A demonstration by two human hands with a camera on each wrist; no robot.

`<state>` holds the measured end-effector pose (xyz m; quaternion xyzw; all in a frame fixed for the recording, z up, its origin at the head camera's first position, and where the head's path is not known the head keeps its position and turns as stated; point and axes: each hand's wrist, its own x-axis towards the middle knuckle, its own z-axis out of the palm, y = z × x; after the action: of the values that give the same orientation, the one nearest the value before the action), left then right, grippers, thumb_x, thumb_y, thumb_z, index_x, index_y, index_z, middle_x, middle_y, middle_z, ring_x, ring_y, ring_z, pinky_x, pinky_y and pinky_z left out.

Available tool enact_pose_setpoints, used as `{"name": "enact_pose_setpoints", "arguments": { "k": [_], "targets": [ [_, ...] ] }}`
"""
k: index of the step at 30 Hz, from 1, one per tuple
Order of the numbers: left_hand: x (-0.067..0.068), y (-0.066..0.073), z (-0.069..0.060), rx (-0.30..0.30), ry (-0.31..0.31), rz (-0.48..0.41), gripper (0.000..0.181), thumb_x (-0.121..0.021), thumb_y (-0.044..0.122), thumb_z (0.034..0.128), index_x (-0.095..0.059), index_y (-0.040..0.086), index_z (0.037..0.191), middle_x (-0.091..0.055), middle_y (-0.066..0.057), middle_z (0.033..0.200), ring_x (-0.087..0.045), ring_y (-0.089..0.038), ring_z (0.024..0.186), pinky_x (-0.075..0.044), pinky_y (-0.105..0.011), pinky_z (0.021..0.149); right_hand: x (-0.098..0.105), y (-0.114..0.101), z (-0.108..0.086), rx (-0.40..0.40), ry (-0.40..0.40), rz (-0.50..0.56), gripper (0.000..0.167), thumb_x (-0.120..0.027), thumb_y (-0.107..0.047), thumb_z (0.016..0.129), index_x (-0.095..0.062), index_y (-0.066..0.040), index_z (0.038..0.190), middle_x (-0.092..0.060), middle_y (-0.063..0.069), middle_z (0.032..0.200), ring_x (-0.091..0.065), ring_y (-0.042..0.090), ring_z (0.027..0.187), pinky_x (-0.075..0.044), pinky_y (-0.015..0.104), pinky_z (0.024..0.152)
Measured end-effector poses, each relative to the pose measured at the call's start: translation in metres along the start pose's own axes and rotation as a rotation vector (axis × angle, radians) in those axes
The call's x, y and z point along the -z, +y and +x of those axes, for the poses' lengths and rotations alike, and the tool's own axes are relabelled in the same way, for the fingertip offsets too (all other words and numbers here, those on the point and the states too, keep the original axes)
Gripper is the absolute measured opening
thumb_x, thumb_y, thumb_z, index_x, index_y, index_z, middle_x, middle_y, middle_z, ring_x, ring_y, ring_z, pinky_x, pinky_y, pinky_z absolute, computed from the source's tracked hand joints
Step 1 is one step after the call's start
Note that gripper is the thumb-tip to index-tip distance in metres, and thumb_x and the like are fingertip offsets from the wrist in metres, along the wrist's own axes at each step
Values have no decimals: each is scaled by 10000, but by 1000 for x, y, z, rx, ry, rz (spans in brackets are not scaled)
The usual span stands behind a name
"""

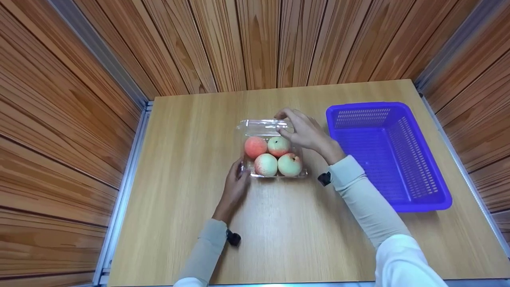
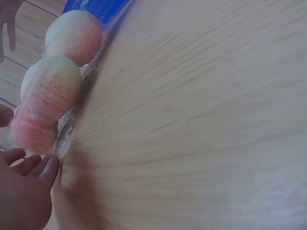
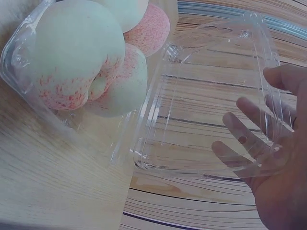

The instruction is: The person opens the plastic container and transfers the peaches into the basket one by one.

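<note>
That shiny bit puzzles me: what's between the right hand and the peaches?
The open clear plastic lid spans that stretch in the right wrist view.

The head view looks forward and down from high above, far enough back to take in the bench (image 1: 179,223), left grip (image 1: 235,184), right grip (image 1: 306,132) and wall (image 1: 259,44) beyond. The left wrist view is low and tipped sideways, close to the peaches (image 1: 265,164). The right wrist view, tilted too, faces the peaches nearer still, and the wall through the lid (image 3: 204,108). All three share the peaches; head and left wrist share the basket (image 1: 362,167).
</note>
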<state>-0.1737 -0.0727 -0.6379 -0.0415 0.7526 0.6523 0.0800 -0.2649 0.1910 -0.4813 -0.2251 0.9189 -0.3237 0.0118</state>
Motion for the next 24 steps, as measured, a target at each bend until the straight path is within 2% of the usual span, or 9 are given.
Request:
{"name": "enact_pose_setpoints", "arguments": {
  "k": [9, 15, 19, 24],
  "targets": [
    [9, 4, 5, 8, 26, -39, 437, -552, 240, 1114, -531, 96, 1526, -516, -104, 1553, -475, -301, 1485, -391, -505, 1262, 1, 5, 2, 68, 109, -55, 345, -678, -338, 1053, -643, -157, 1344, -657, 57, 1408, -567, 273, 1387, -543, 550, 1066],
    [11, 12, 5, 18, 60, -36, 368, -565, 246, 1107, -604, 87, 1436, -584, -91, 1426, -568, -251, 1310, -512, -436, 1140, 2, 8, 3, 115, 170, -92, 320, -696, -298, 1022, -687, -127, 1292, -655, 48, 1435, -565, 281, 1388, -543, 558, 1046],
    [13, 16, 7, 1, 85, -25, 333, -587, 219, 1091, -638, 67, 1383, -623, -111, 1363, -585, -243, 1229, -522, -370, 1073, 2, 8, 5, 135, 225, -100, 306, -682, -253, 1033, -691, -100, 1297, -665, 73, 1414, -582, 294, 1358, -542, 550, 1053],
    [15, 21, 9, 23, 81, -49, 326, -610, 185, 1070, -663, 25, 1350, -655, -130, 1264, -596, -223, 1101, -531, -294, 937, 3, 7, 7, 163, 295, -129, 264, -672, -198, 1047, -702, -81, 1281, -685, 102, 1379, -598, 315, 1311, -527, 539, 1065]
  ]
}}
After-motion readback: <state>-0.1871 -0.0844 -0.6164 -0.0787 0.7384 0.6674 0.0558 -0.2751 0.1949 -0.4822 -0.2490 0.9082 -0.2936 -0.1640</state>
